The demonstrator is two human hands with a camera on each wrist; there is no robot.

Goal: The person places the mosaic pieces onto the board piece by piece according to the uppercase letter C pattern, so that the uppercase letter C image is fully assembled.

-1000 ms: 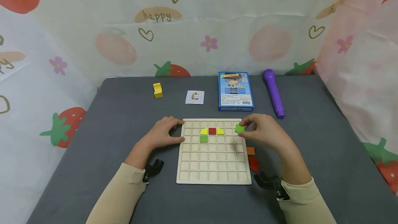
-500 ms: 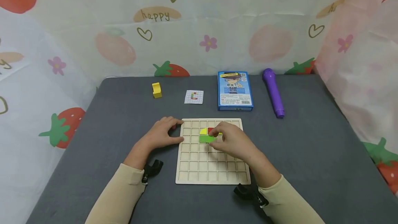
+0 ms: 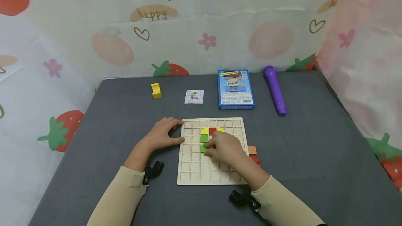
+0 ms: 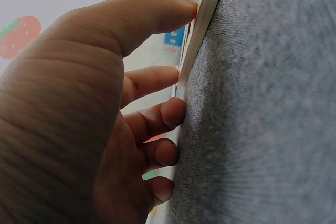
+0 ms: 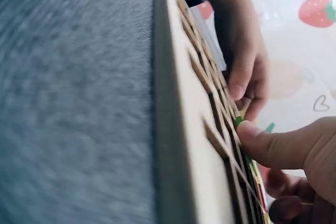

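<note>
A pale wooden grid board [image 3: 191,177] lies on the dark table. Along its left edge, my left hand [image 3: 160,135] rests with thumb and index finger spread apart, their tips touching the rim; in the left wrist view the other fingers [image 4: 173,114] hang by the cloth. My right hand [image 3: 227,149] is over the board, thumb and fingertips on a green square tile [image 3: 202,148] at a cell. Directly above it in the column sits another green tile [image 3: 204,138]. A yellow rounded tile [image 3: 204,131], a red square [image 3: 212,130] and a second yellow tile [image 3: 221,129], partly hidden, form a row.
An orange tile [image 3: 252,150] and red tiles [image 3: 255,159] lie by the board's right edge. Behind the board are a yellow block [image 3: 156,90], a small pattern card [image 3: 194,97], a blue box [image 3: 236,90] and a purple microphone-shaped stick [image 3: 275,91]. A printed curtain hangs behind.
My right hand has carried the green tile from the board's right side leftward, then down to the cell below the other green tile. The left hand has stayed at the edge.
</note>
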